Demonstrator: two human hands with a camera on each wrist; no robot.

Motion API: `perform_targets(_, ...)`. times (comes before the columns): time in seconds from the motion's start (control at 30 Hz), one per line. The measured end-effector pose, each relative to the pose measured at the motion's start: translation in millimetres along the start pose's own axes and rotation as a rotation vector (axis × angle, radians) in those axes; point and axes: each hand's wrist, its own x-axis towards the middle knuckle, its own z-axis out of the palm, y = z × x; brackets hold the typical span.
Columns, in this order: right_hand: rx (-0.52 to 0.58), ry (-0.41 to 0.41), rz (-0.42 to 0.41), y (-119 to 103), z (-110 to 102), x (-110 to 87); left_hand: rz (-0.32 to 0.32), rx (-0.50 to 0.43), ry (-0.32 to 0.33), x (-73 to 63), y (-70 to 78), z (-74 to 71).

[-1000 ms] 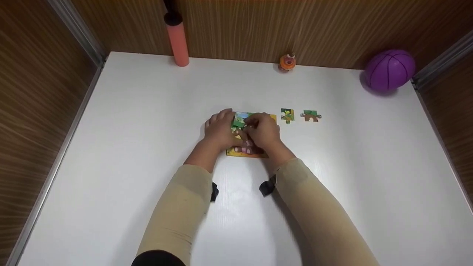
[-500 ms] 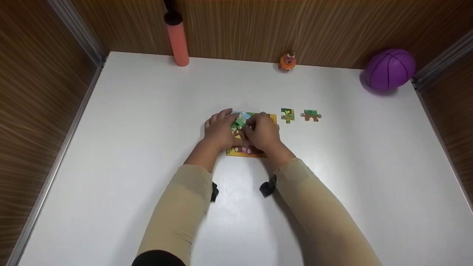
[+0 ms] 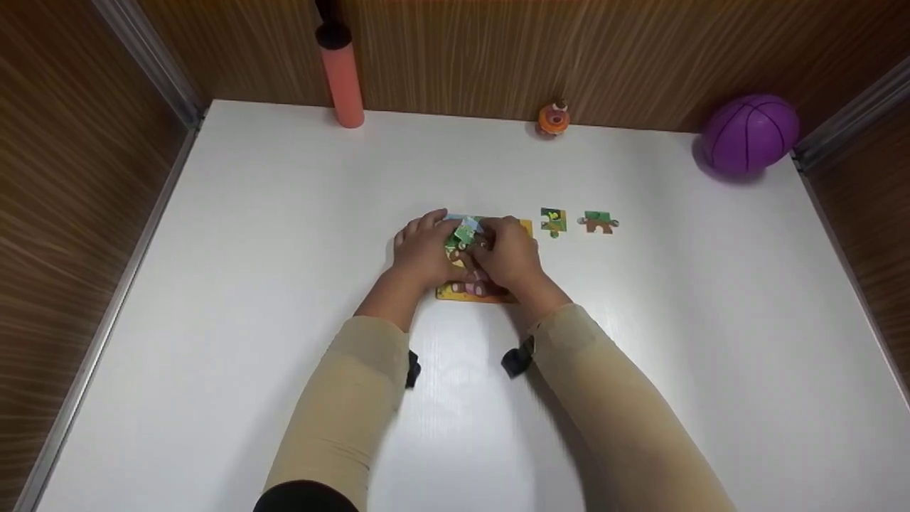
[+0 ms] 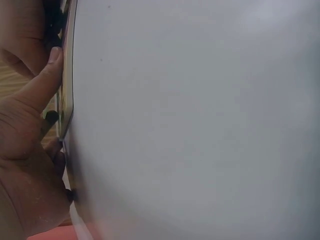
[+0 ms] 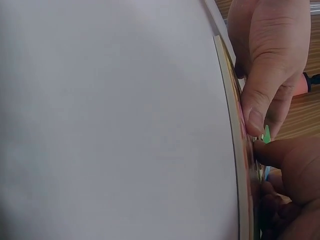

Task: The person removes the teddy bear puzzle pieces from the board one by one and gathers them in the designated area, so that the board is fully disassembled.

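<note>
A puzzle board (image 3: 446, 292) with a yellow border and a brown animal picture lies flat on the white table. My left hand (image 3: 424, 251) rests over its left side, and its straight thumb (image 4: 46, 82) presses on the picture. Above the upper part of the board, my right hand (image 3: 513, 254) pinches a green and light-blue puzzle piece (image 3: 466, 231). That piece sits turned and tilted against the board; in the right wrist view its thin green edge (image 5: 267, 134) sticks up. The right fingers partly hide the piece and much of the picture.
Two loose puzzle pieces lie right of the board: a green and yellow one (image 3: 553, 222) and a green and brown one (image 3: 598, 222). Along the back wall stand a coral cylinder with a black top (image 3: 343, 82), a small orange figure (image 3: 553, 119) and a purple ball (image 3: 751, 135).
The green and light-blue piece, lying nearly straight on the board a second ago, has been turned and tilted by the right fingers. The left hand has stayed in place.
</note>
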Motion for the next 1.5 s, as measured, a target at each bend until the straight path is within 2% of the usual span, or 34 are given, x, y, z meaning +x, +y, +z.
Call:
perform_targets(0.13, -0.016, -0.018, -0.039, 5.0, -2.9, 0.1, 0.001, 0.000, -0.001, 1.5, -0.2, 1.2)
perform_targets(0.37, 0.052, -0.065, -0.110, 19.5, -20.3, -3.1, -0.004, 0.002, -0.013, 1.9, -1.1, 1.6)
perform_targets(0.73, 0.139, 0.017, -0.107, 57.1, -58.1, -11.9, -0.009, -0.011, -0.020, 2.6, -0.7, 2.4)
perform_targets(1.1, 0.091, 0.185, -0.112, 107.5, -96.9, -21.5, -0.004, -0.015, -0.015, 1.5, -0.7, 1.2)
perform_targets(1.5, 0.055, 0.230, -0.026, 153.5, -135.9, -28.5, -0.010, -0.013, -0.019, 1.3, -0.9, 1.1)
